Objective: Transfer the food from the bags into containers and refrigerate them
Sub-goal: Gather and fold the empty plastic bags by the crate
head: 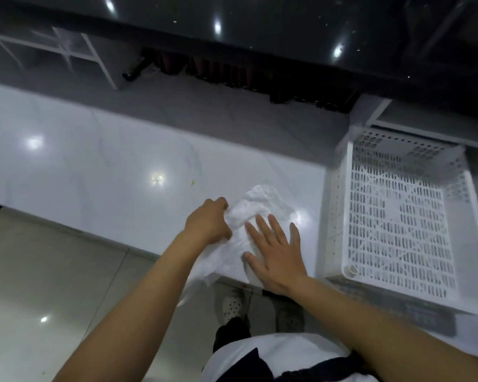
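Just one bag [255, 205] — left hand [209, 220] pinching it, right hand [276, 255] flat, one basket [398, 216]

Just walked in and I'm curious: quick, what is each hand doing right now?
Left hand: fingers curled, gripping the edge of the white plastic bag.
Right hand: open, fingers straight, resting flat on the same bag.

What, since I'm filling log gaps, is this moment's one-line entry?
left hand: grips plastic bag | right hand: flat on it | plastic bag: counter edge
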